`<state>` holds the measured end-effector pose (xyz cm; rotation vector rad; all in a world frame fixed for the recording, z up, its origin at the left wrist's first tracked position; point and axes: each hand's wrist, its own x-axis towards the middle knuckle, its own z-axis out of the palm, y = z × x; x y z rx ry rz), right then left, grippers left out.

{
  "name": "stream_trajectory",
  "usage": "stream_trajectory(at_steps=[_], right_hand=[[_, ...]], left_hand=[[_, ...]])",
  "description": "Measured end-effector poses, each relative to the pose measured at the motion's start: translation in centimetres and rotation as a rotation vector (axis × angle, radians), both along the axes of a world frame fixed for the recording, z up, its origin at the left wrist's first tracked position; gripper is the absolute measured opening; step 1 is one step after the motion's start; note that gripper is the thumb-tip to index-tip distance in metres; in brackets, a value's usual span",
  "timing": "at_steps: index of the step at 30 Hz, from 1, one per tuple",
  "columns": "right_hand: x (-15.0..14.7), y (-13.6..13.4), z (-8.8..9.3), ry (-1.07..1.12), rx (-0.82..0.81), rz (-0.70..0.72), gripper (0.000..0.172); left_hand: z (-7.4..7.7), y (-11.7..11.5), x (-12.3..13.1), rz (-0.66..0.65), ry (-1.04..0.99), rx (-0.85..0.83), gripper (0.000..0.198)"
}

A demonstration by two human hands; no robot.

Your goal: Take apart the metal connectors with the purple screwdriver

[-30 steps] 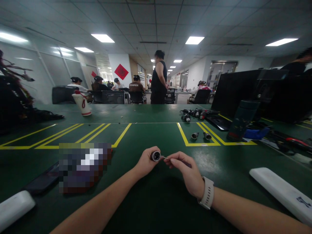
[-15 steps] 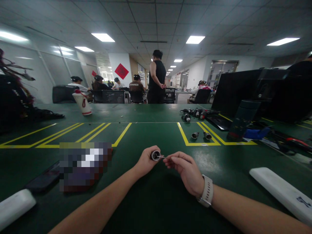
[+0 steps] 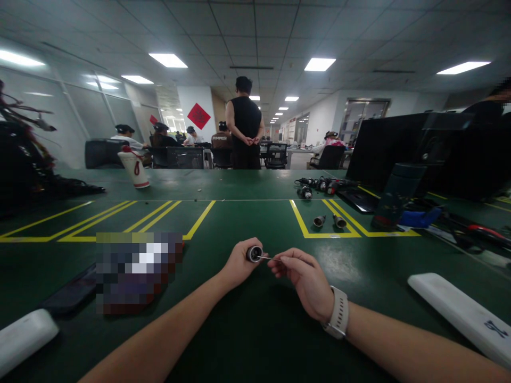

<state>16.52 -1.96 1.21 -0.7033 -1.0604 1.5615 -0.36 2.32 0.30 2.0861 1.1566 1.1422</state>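
Note:
A small round metal housing (image 3: 254, 254) is gripped in my left hand (image 3: 238, 266), its dark open end facing me. My right hand (image 3: 299, 274), with a pale watch strap at the wrist, pinches a thin metal tool (image 3: 269, 258). The tool's tip reaches into the housing's opening; where it ends inside is too small to tell. Beyond my right hand, two similar metal parts, one on the left (image 3: 319, 221) and one on the right (image 3: 339, 221), lie inside a yellow-taped area.
Cables with metal connectors (image 3: 306, 192) lie farther back. At the right are a dark bottle (image 3: 399, 194) and a white bar (image 3: 459, 314). A phone (image 3: 72, 292), another white bar (image 3: 27, 340) and a cup (image 3: 136, 169) are at left. A person (image 3: 245, 122) stands beyond the green table (image 3: 255, 186).
The standing person beyond the table has shifted left and turned their back more squarely. Both my hands, the housing and the thin tool look almost unmoved.

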Motion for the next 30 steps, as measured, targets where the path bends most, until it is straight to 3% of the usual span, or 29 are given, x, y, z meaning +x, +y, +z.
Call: stream_trajectory(at_steps=[9, 16, 22, 30], right_hand=[[-0.09, -0.18, -0.32, -0.108, 0.1, -0.068, 0.009], [-0.11, -0.03, -0.43, -0.008, 0.077, -0.032, 0.01], [-0.17, -0.44, -0.4, -0.135, 0.155, -0.066, 0.011], [-0.22, -0.39, 0.12, -0.009, 0.047, 0.006, 0.01]], left_hand=[[-0.06, 0.1, -0.01, -0.027, -0.029, -0.023, 0.015], [-0.18, 0.29, -0.08, -0.058, -0.043, -0.04, 0.014], [-0.02, 0.16, -0.01, -0.07, -0.053, -0.064, 0.014], [0.05, 0.16, -0.06, -0.081, -0.069, -0.085, 0.016]])
